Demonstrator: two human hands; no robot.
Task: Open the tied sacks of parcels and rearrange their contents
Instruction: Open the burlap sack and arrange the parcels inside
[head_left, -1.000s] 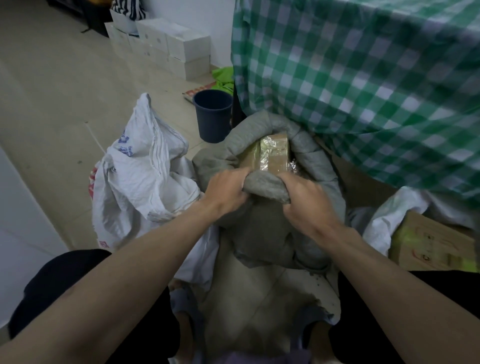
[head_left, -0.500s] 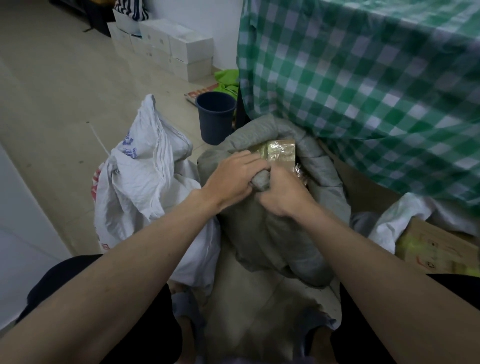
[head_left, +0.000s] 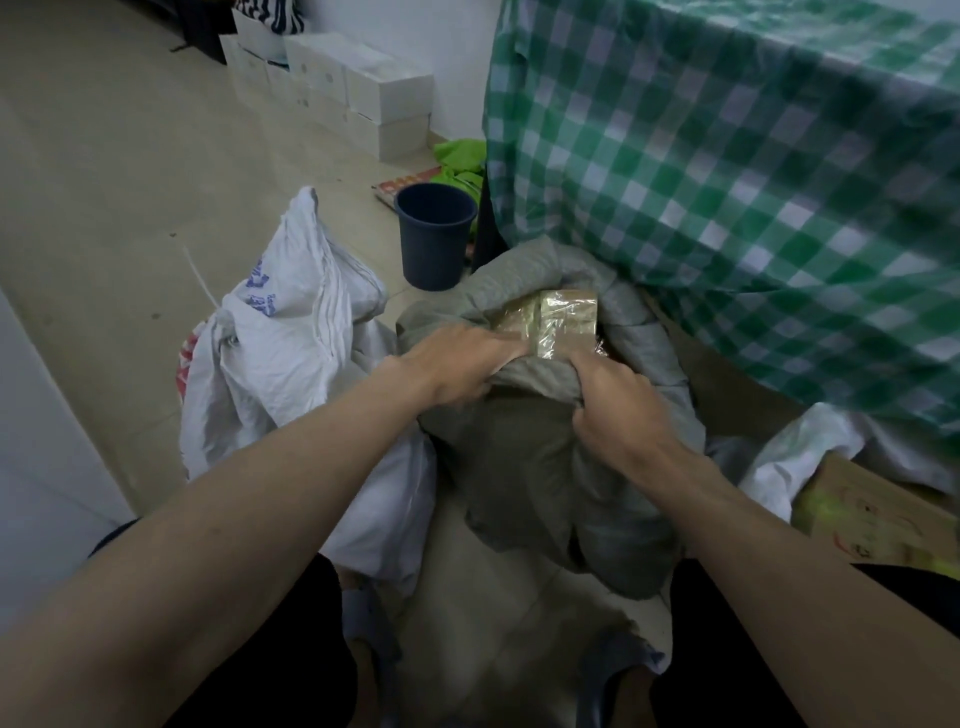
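Both hands at the grey sack's rolled mouth

White sack (head_left: 291, 364) slumps leftmost on the floor; left hand (head_left: 457, 364) and right hand (head_left: 618, 405) each clutch the grey sack (head_left: 545, 467) rim, taped parcel (head_left: 556, 322) showing just beyond them, beside the checked cloth (head_left: 727, 182).

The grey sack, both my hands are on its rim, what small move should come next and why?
Probably roll the near rim of the grey sack further down. Left hand and right hand both grip that rim, and the taped parcel shows only its top, so lowering the cloth should free it for lifting.
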